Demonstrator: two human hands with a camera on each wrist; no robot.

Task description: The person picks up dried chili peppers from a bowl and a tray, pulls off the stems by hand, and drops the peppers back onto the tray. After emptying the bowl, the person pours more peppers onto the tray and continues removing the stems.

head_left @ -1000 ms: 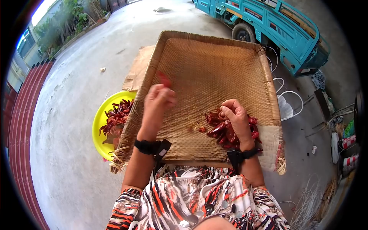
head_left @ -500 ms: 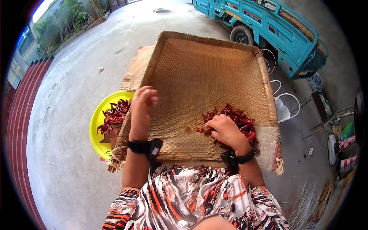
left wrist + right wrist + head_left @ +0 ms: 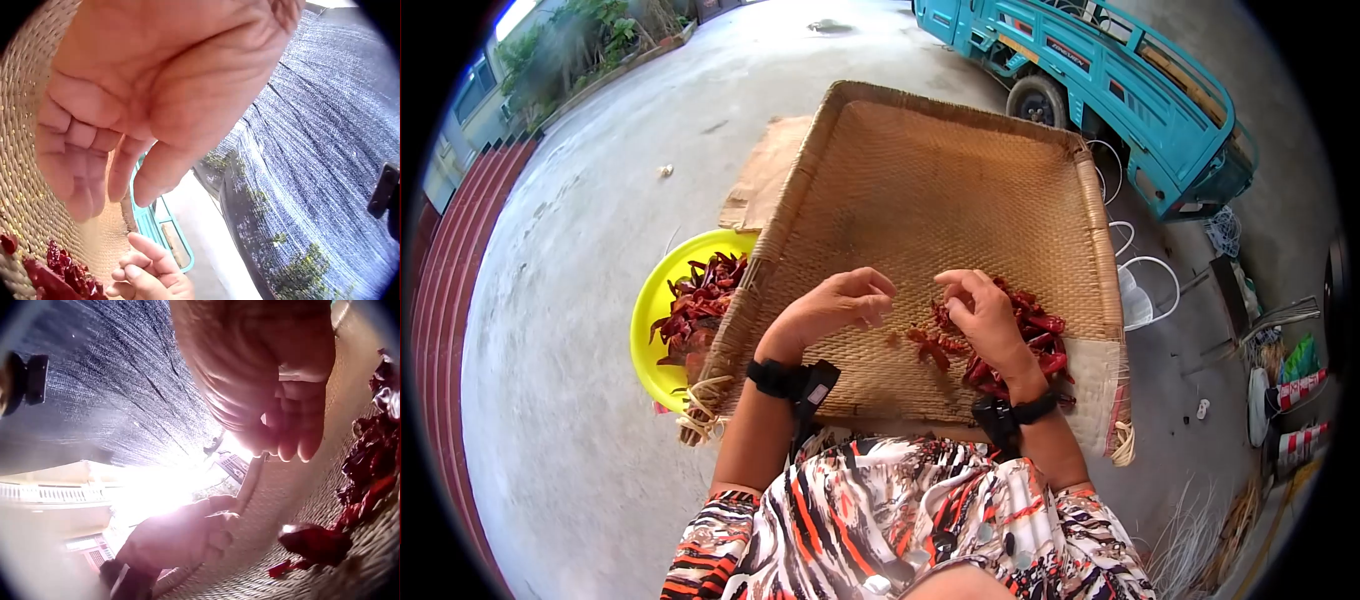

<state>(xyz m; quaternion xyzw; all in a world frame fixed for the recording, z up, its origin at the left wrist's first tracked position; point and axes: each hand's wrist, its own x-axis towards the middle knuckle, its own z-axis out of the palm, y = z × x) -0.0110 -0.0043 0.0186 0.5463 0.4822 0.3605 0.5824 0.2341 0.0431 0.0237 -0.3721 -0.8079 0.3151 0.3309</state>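
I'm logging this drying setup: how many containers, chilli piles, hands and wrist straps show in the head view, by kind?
Woven bamboo tray: 1
Yellow basin: 1
Dried red chilli piles: 2, one on the tray, one in the basin
Hands: 2, left hand, right hand
Black wrist straps: 2
Total: 8

Head view downward; wrist views close, sharing woven tray [image 3: 960, 190].
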